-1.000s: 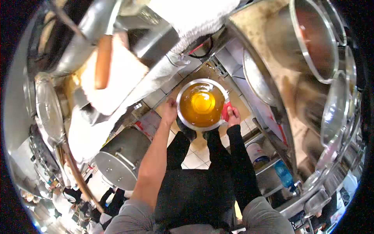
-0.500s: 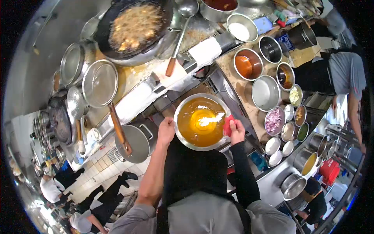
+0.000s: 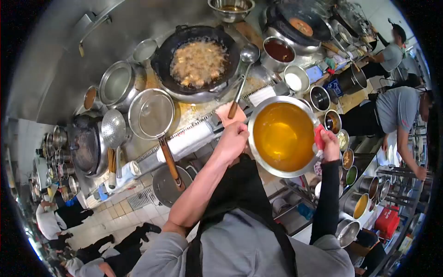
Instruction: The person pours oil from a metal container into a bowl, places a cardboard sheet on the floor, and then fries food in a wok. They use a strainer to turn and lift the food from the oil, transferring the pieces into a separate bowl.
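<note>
A wide steel bowl (image 3: 280,99) holds amber liquid (image 3: 284,136) that looks like oil. My left hand (image 3: 234,141) is closed at the bowl's left rim, its fingertips curled and partly hidden. On the right side, my right hand (image 3: 329,144) grips the rim through a red cloth (image 3: 319,137). Beyond the bowl, up and to the left, a black wok (image 3: 160,60) contains bubbling, frothy food (image 3: 198,64). Between wok and bowl, a ladle (image 3: 242,85) lies with its wooden handle towards me.
A wire strainer (image 3: 151,113) and a perforated skimmer (image 3: 113,127) lie left of the wok. A grey pot (image 3: 168,187) stands below them. Sauce and ingredient containers, including a white-filled pot (image 3: 296,79), line the right. A co-worker (image 3: 397,108) stands at far right; others are lower left.
The bowl and both hands have moved up and right in view, nearer the stove edge. The liquid's surface looks calmer. The camera view has shifted, showing more of the stove.
</note>
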Demonstrator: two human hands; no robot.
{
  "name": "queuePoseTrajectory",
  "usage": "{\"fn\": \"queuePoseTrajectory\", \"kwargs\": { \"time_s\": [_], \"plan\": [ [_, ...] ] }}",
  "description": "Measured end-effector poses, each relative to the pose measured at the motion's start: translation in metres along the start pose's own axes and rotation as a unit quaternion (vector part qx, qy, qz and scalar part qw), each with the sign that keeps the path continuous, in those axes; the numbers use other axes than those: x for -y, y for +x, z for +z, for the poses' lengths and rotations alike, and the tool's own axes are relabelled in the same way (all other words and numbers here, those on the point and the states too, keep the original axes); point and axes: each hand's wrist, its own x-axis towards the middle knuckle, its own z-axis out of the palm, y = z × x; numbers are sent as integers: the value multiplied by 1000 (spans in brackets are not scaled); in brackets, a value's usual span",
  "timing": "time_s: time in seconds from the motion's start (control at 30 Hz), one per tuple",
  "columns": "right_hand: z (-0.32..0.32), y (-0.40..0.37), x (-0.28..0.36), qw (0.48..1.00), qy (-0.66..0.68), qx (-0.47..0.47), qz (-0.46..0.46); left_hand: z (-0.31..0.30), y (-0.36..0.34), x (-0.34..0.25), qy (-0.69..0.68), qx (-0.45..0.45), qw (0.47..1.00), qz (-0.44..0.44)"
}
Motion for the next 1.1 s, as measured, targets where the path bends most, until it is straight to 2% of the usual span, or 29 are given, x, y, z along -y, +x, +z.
{"fn": "queuePoseTrajectory", "kwargs": {
  "time_s": [0.13, 0.17, 0.23, 0.3, 0.47, 0.57, 0.6, 0.73, 0.87, 1.1],
  "plan": [
    [6, 64, 46, 999, 14, 45, -14, -8, 45, -54, -39, 1, 999, 27],
    [14, 80, 60, 999, 8, 27, -25, -10, 52, -76, -26, -4, 999, 30],
    [21, 126, 74, 996, 41, 64, -37, -16, 78, -101, -37, -6, 998, 52],
    [39, 164, 99, 995, 24, 58, -75, -20, 106, -125, -12, -35, 997, 66],
    [75, 298, 133, 988, -8, 104, -115, -38, 205, -161, -38, -65, 994, 79],
    [113, 368, 155, 987, 20, 118, -103, -49, 267, -174, -59, -114, 988, 88],
    [122, 393, 160, 983, 6, 155, -104, -52, 286, -179, -48, -125, 987, 85],
    [167, 478, 166, 980, 27, 180, -82, -65, 364, -189, -48, -165, 982, 80],
    [202, 568, 140, 977, 10, 191, -95, -74, 434, -191, -31, -215, 975, 55],
    [254, 657, 110, 969, -4, 233, -76, -81, 508, -175, -11, -273, 962, 16]
  ]
}}
